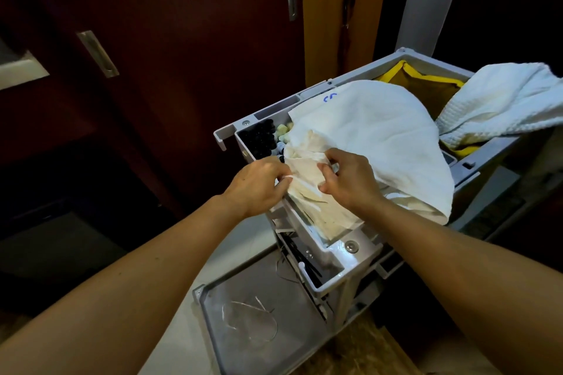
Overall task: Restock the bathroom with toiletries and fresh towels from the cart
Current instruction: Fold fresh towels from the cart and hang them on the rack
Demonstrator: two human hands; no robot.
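White cloth lies heaped over the grey cart's top tray, and both hands are on it: left hand pinches its crumpled near edge, right hand grips a fold just beside. Dark-capped bottles stand just beyond the left hand.

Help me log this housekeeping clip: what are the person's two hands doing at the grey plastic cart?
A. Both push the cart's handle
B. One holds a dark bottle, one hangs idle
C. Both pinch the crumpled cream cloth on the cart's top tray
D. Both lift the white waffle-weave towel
C: the left hand and right hand both pinch folds of the crumpled cream cloth on the grey plastic cart; the white waffle-weave towel lies untouched.
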